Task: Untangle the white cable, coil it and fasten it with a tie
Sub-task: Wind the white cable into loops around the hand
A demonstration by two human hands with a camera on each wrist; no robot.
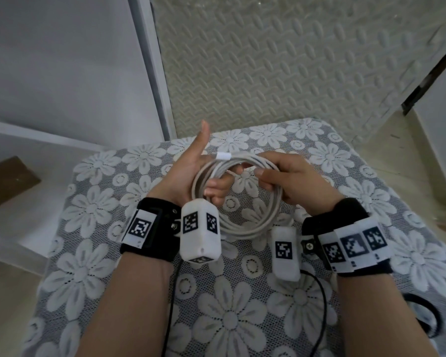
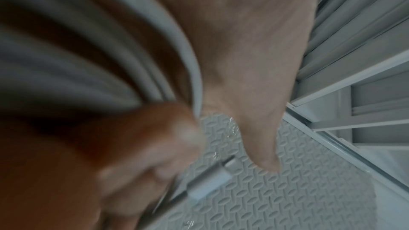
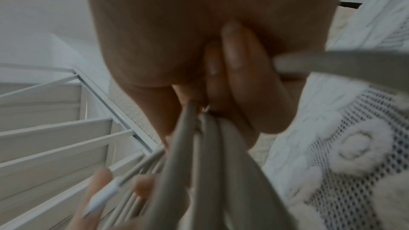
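The white cable [image 1: 245, 222] is wound into a round coil of several loops, held up over the lace cloth between both hands. My left hand [image 1: 191, 171] has its fingers [image 1: 216, 191] curled through the coil's left side, thumb stretched upward. One white plug [image 1: 223, 155] sticks out at the top of the coil by the left hand, also visible as the plug [image 2: 210, 186] and the plug [image 3: 104, 197] in the wrist views. My right hand [image 1: 281, 181] grips the coil's right side, its fingers [image 3: 243, 76] curled over the cable strands [image 3: 210, 163]. Blurred strands [image 2: 110, 41] cross the left palm.
The table wears a grey lace cloth with white flowers [image 1: 345, 161]. Black wrist-camera leads [image 1: 319, 292] trail near the front edge. A white frame [image 1: 150, 73] and an embossed mat [image 1: 268, 60] stand behind the table. A brown block [image 1: 11, 181] lies low on the left.
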